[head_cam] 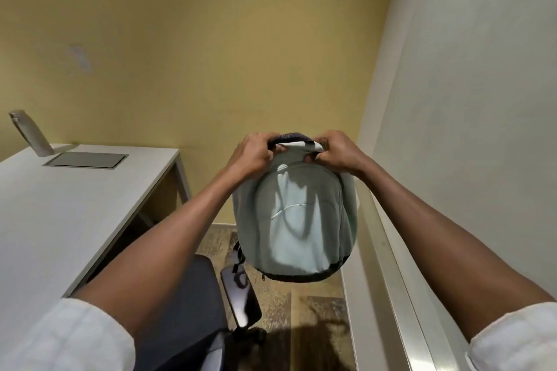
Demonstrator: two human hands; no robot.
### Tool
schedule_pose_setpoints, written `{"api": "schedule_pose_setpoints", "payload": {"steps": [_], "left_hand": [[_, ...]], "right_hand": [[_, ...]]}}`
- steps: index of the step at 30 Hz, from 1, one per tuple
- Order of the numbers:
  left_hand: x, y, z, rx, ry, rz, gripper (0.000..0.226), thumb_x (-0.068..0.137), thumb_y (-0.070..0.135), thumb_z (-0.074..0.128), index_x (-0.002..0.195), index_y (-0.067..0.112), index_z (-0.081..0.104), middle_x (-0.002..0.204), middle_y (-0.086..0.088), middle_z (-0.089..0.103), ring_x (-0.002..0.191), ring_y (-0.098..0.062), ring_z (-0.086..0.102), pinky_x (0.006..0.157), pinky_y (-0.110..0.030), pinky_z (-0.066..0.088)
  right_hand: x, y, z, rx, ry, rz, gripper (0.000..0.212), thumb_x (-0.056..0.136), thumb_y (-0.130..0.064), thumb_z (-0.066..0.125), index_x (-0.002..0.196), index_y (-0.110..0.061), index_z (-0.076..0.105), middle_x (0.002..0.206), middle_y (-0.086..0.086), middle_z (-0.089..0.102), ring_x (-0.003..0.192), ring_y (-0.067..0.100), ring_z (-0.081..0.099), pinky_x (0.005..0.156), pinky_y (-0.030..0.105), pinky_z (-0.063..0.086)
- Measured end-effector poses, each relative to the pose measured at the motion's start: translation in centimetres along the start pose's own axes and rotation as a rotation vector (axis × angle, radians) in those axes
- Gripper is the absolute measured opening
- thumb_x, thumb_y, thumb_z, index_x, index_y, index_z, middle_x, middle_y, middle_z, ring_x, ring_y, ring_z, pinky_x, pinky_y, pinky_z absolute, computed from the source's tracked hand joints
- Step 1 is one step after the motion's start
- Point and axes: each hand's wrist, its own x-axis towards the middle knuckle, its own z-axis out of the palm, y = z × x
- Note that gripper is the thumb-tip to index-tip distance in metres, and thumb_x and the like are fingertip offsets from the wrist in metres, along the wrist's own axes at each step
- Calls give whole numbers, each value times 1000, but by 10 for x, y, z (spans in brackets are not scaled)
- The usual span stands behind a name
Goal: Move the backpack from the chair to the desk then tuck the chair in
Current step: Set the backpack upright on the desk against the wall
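Note:
A pale mint-green backpack [297, 220] with a dark base and dark top handle hangs in the air at centre frame, above the floor and to the right of the chair. My left hand [254, 155] grips the left end of its top and handle. My right hand [337, 150] grips the right end. The dark office chair [187, 304], with a glossy black armrest [241, 298], stands below my left forearm, beside the white desk [60, 214] at the left. A dark strap dangles from the backpack's lower left toward the armrest.
On the desk's far part lie a grey recessed cable flap [86, 159] and a tilted grey object [30, 132]. A yellow wall stands behind, a white wall with a ledge or rail [388, 250] runs along the right. Patterned brown floor lies between chair and wall.

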Motion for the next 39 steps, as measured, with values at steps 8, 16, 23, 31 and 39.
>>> {"api": "schedule_pose_setpoints", "payload": {"steps": [8,16,23,31,39], "left_hand": [[77,-43,-9,-7,118,-2,34,89,21,68,123,21,63,108,-8,73,98,-27,66,83,-40,54],[154,-121,5,-31,262,-219,17,89,9,61,99,18,71,84,0,69,79,-23,60,62,-29,34],[225,-172,0,-17,458,-305,15,90,12,60,100,15,71,87,-3,71,80,-25,61,67,-35,43],[287,-238,-38,17,639,-365,20,91,8,57,100,19,70,89,2,70,81,-20,60,68,-29,40],[336,-330,-73,22,789,-390,27,89,4,52,101,18,72,89,8,68,85,-15,61,71,-26,43]], "right_hand": [[102,9,-5,45,122,-23,8,74,-18,73,82,-18,76,61,-2,58,57,11,48,52,29,33],[228,38,9,90,53,-84,5,72,-15,69,68,-12,71,58,1,55,56,14,45,52,29,30],[347,43,22,146,-39,-187,10,71,-13,67,75,-5,72,60,8,57,59,16,46,53,29,31],[471,9,59,176,-45,-306,15,73,-16,66,79,-3,72,74,20,68,62,19,49,54,30,31],[577,-34,119,219,-81,-404,24,77,-13,69,57,-13,56,55,-1,47,54,18,39,50,33,24]]}}
